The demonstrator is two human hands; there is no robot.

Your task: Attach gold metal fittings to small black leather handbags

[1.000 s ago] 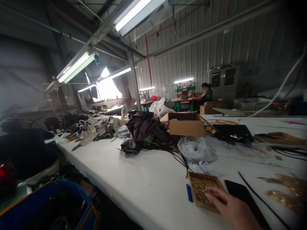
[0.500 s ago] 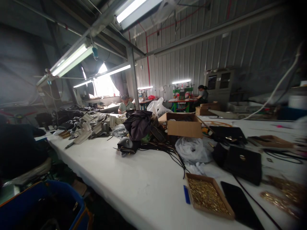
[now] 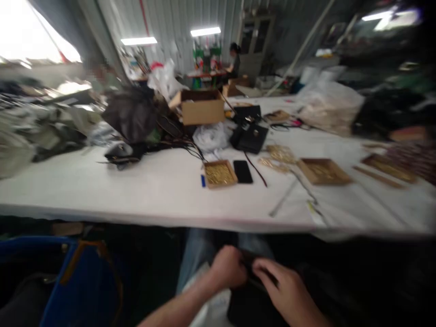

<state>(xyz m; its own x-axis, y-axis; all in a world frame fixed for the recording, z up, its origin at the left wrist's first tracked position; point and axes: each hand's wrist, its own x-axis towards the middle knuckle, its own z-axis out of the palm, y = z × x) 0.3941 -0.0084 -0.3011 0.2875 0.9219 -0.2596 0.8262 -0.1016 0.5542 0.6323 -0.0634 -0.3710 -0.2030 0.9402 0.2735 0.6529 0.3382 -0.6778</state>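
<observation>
Low in the view, over the lap, my left hand [image 3: 229, 267] is closed on the upper edge of a black item [image 3: 250, 302], which looks like a bag. My right hand [image 3: 284, 284] pinches the same edge a little to the right, its thumb and fingers nearly together. The black item hangs down between both hands over the legs; its details are blurred. Beyond them, on the white table [image 3: 156, 195], lie a shallow box of small gold parts [image 3: 219, 174] and a flat black rectangle [image 3: 243, 171].
A blue bin [image 3: 57, 281] stands at lower left. On the table are a dark cloth heap [image 3: 131, 113], an open cardboard box [image 3: 203, 111], black bags [image 3: 250, 137] and another box of gold parts [image 3: 323, 171]. Two people sit farther back.
The view has swung right and down, so the table front, the lap and both my hands with the black item now show. Neither hand was visible before.
</observation>
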